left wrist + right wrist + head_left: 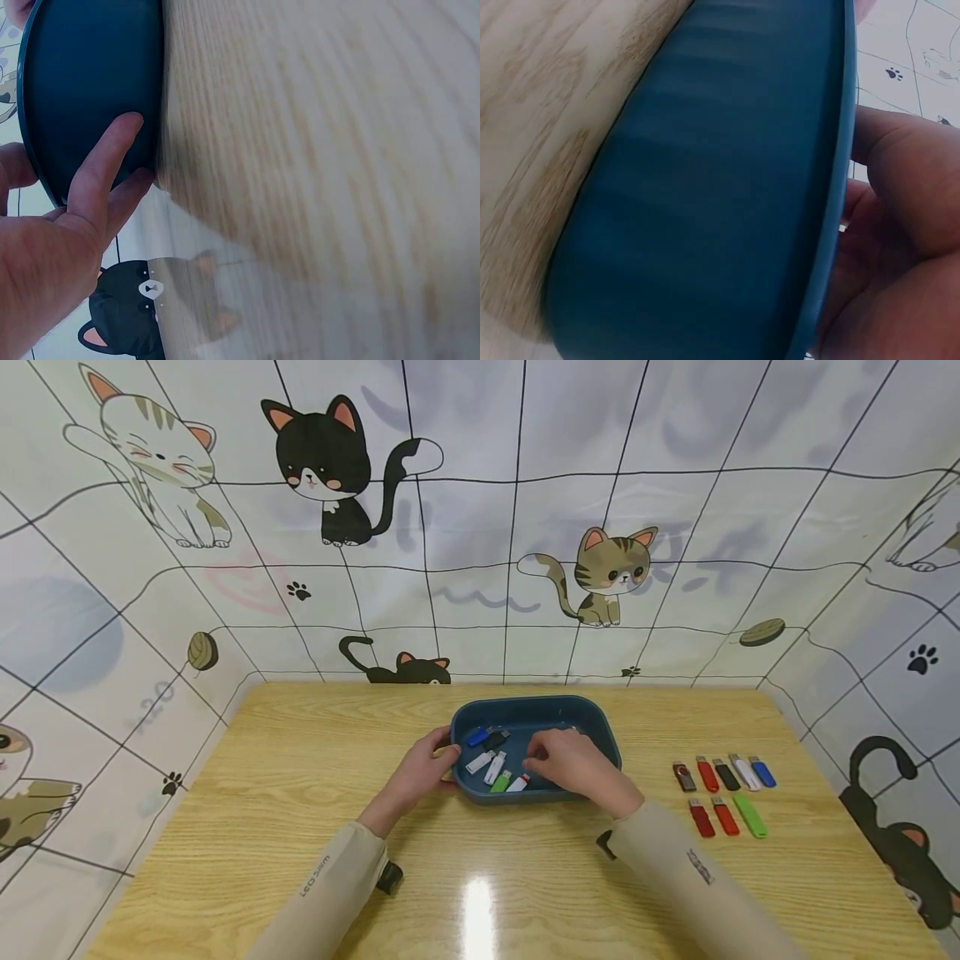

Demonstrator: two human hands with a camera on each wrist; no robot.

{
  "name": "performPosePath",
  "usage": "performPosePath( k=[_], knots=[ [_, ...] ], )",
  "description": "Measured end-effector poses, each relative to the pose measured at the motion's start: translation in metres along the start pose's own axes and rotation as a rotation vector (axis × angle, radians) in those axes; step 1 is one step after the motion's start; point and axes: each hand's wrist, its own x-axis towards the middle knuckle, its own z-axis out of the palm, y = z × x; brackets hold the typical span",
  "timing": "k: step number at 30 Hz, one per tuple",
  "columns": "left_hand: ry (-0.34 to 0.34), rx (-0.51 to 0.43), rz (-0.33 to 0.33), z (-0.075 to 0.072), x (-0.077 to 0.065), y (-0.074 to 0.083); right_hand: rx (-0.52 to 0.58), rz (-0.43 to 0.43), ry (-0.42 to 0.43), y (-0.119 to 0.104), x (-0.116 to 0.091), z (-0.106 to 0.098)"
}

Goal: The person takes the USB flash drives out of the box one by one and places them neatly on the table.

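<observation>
A dark blue tray with raised walls stands on the table between both hands. My left hand holds its left end, thumb at the rim and fingers along the outer wall. In the tray's left part lie several USB sticks: a blue one, a black one, white ones, a green one and a white one with red. My right hand reaches over the front wall with bent fingers, fingertips beside the white-and-red stick. Whether they pinch anything I cannot tell; the tray wall hides the tips.
Right of the tray, USB sticks lie in two rows on the wooden table. The back row has a brown swivel stick and a blue one at its ends; the front row ends in a green one. A cat-print sheet hangs behind.
</observation>
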Motion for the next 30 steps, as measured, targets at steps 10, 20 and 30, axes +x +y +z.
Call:
performPosePath(
  k=[10,20,30],
  knots=[
    [0.006,0.007,0.000,0.001,0.000,0.001,-0.028,-0.016,-0.102,-0.006,0.013,0.008],
    [0.004,0.004,0.001,0.000,0.000,0.002,-0.051,0.051,-0.187,-0.015,0.019,0.009],
    [-0.011,0.010,-0.005,-0.001,0.000,-0.001,-0.078,0.054,-0.205,-0.013,0.026,0.009]
  ],
)
